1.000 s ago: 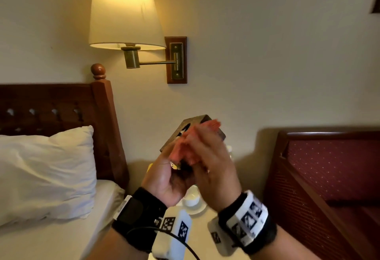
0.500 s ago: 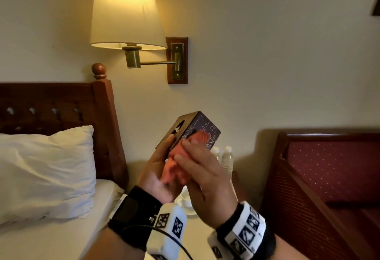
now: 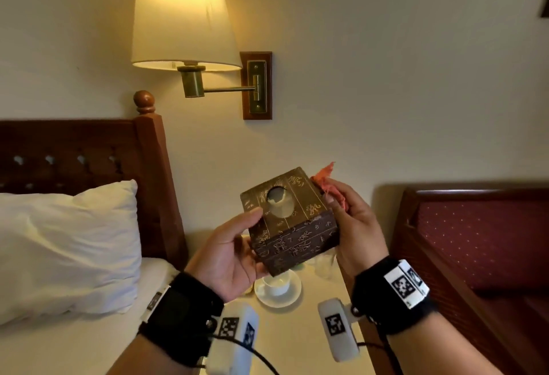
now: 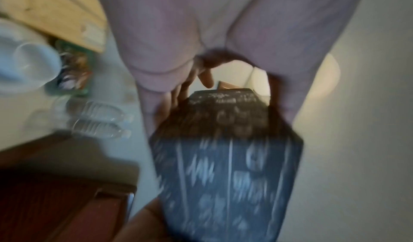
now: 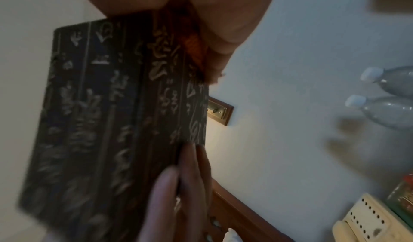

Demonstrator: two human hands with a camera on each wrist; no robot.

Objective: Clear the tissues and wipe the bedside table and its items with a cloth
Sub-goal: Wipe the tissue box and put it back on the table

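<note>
A dark carved wooden tissue box (image 3: 289, 220) with gold lettering and a round hole in its top is held up above the bedside table (image 3: 292, 336). My left hand (image 3: 234, 253) grips the box from below and the left, thumb on its top face. My right hand (image 3: 353, 226) holds an orange cloth (image 3: 328, 184) bunched against the box's right side. The box (image 4: 223, 166) fills the blurred left wrist view. In the right wrist view the cloth (image 5: 192, 44) sits between my fingers and the box (image 5: 111, 115).
A white cup on a saucer (image 3: 277, 287) stands on the table under the box, with a glass (image 3: 323, 264) beside it. Two water bottles (image 5: 384, 95) and a cream telephone (image 5: 366, 223) are on the table. A bed with pillow (image 3: 68, 244) lies left, a red armchair (image 3: 481, 244) right, a lit wall lamp (image 3: 184, 15) above.
The box has been turned so its holed top faces me. My right hand with the cloth has slid from the front face to the box's right side.
</note>
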